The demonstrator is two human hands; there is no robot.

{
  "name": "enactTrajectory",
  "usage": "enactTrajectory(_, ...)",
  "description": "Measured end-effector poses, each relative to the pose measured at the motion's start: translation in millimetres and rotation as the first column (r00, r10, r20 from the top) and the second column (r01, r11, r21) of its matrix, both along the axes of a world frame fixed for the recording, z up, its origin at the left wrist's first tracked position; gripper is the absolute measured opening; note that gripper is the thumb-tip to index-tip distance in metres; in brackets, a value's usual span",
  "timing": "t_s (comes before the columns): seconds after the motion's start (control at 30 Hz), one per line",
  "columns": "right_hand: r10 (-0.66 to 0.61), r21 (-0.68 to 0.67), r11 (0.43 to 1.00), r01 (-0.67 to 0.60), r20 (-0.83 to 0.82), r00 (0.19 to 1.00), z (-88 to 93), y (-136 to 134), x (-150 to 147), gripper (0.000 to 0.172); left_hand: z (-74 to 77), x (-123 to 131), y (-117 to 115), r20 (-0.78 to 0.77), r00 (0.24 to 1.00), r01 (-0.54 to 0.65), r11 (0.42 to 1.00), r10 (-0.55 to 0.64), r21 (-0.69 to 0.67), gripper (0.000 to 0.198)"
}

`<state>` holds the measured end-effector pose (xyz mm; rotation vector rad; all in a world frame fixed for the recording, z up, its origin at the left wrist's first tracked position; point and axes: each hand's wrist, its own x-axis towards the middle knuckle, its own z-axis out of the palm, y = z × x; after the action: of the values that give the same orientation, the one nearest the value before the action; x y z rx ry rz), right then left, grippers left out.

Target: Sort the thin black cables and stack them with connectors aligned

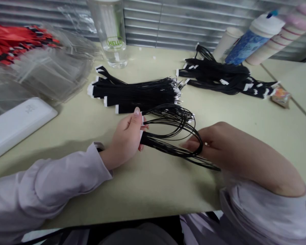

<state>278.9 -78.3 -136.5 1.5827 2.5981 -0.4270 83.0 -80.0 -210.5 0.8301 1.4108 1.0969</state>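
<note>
My left hand (pixel 126 139) grips a black wire harness (pixel 172 136) near its white connector end, and the thin wires loop out to the right. My right hand (pixel 206 144) is pinched shut on those wires further along, with the fingertips partly hidden by the loops. Just above my left hand lies a neat bundle of similar black harnesses (pixel 135 95) with white connectors at their left ends. A looser pile of harnesses (pixel 219 76) sits at the back right of the pale table (pixel 153 190).
Clear plastic bags (pixel 48 69) and red-and-black strips (pixel 15 44) lie at the left, beside a white rectangular case (pixel 17 126). A water bottle (pixel 109 30), a blue bottle (pixel 250 42), a striped cup (pixel 276 47) and a small packet (pixel 280 97) stand along the back.
</note>
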Motion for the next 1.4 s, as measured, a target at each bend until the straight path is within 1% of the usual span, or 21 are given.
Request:
enactTrajectory(0.1,0.057,-0.084,0.994,-0.069,-0.132,0.99,-1.4,1,-10,0.039,0.6,0,-1,-0.021,0.999,0.028,0.999,-0.028,0.023,0.048)
enactTrajectory(0.23,0.109,-0.132,0.979,-0.155,-0.304,0.946,-15.0,2,-24,0.034,1.5,1,-3,-0.058,0.994,0.097,0.992,-0.093,0.081,0.046)
enactTrajectory(0.33,0.147,-0.082,0.979,-0.187,-0.355,0.923,-24.5,2,-31,0.029,1.9,0,-5,-0.111,0.987,0.13,0.985,-0.117,0.115,0.045)
enactTrajectory(0.4,0.175,-0.074,0.973,-0.217,-0.372,0.912,-26.4,2,-34,0.028,2.2,-1,-7,-0.136,0.983,0.144,0.981,-0.126,0.132,0.045)
enactTrajectory(0.57,0.101,-0.194,0.959,-0.208,-0.452,0.886,-23.6,4,-38,0.03,1.7,-2,-9,-0.151,0.98,0.157,0.973,-0.132,0.167,0.045)
enactTrajectory(0.67,0.117,-0.199,0.951,-0.235,-0.473,0.873,-23.4,5,-39,0.029,-0.4,-2,-10,-0.146,0.979,0.164,0.97,-0.139,0.18,0.044)
enactTrajectory(0.8,0.137,-0.121,0.969,-0.215,-0.459,0.878,-25.4,2,-40,0.024,-2.4,-2,-9,-0.129,0.98,0.174,0.968,-0.152,0.181,0.042)
enactTrajectory(0.9,0.144,-0.054,0.981,-0.188,-0.452,0.88,-25.2,-1,-38,0.013,-1.7,-2,-8,-0.124,0.979,0.181,0.97,-0.161,0.165,0.043)
enactTrajectory(0.97,0.152,0.002,0.986,-0.164,-0.39,0.908,-22.5,-1,-34,0.012,-0.8,-1,-6,-0.129,0.979,0.175,0.973,-0.156,0.151,0.043)
enactTrajectory(1.03,0.093,0.112,0.992,-0.065,-0.264,0.96,-17.3,1,-25,0.013,0.0,0,-4,-0.13,0.983,0.145,0.982,-0.128,0.125,0.044)
enactTrajectory(1.07,0.03,0.201,0.979,0.014,-0.212,0.977,-13.9,2,-20,0.014,0.1,0,-3,-0.124,0.985,0.13,0.986,-0.116,0.108,0.044)
enactTrajectory(1.1,-0.052,0.314,0.943,0.115,-0.201,0.978,-10.2,4,-15,0.013,0.1,0,-2,-0.114,0.988,0.12,0.988,-0.109,0.093,0.044)
enactTrajectory(1.13,-0.136,0.421,0.877,0.232,-0.247,0.96,-6.5,5,-9,0.011,0.0,-1,-2,-0.106,0.989,0.116,0.99,-0.107,0.08,0.045)
enactTrajectory(1.17,-0.194,0.489,0.798,0.351,-0.344,0.919,-2.8,7,-5,0.012,-0.1,-1,-2,-0.1,0.988,0.123,0.99,-0.116,0.07,0.044)
enactTrajectory(1.2,-0.21,0.495,0.741,0.454,-0.472,0.856,0.6,7,-1,0.016,-0.2,-1,-2,-0.099,0.986,0.138,0.988,-0.132,0.064,0.043)
enactTrajectory(1.23,-0.198,0.431,0.734,0.525,-0.604,0.772,3.4,8,1,0.021,-0.2,-2,-2,-0.102,0.984,0.153,0.986,-0.147,0.063,0.041)
enactTrajectory(1.27,-0.174,0.324,0.76,0.563,-0.733,0.658,5.4,7,2,0.024,0.0,-2,-3,-0.105,0.981,0.168,0.984,-0.161,0.061,0.039)
enactTrajectory(1.3,-0.152,0.205,0.804,0.558,-0.837,0.526,6.4,6,1,0.025,0.2,-3,-3,-0.107,0.979,0.181,0.982,-0.174,0.06,0.037)
enactTrajectory(1.33,-0.138,0.102,0.85,0.517,-0.904,0.405,6.2,4,-1,0.026,0.4,-3,-4,-0.108,0.976,0.196,0.979,-0.188,0.06,0.035)
enactTrajectory(1.37,-0.135,0.03,0.887,0.46,-0.938,0.32,4.9,3,-4,0.028,0.7,-3,-4,-0.108,0.974,0.206,0.976,-0.199,0.062,0.034)
enactTrajectory(1.4,-0.148,-0.021,0.916,0.401,-0.946,0.288,2.7,1,-8,0.03,0.8,-3,-5,-0.108,0.973,0.213,0.975,-0.205,0.065,0.034)
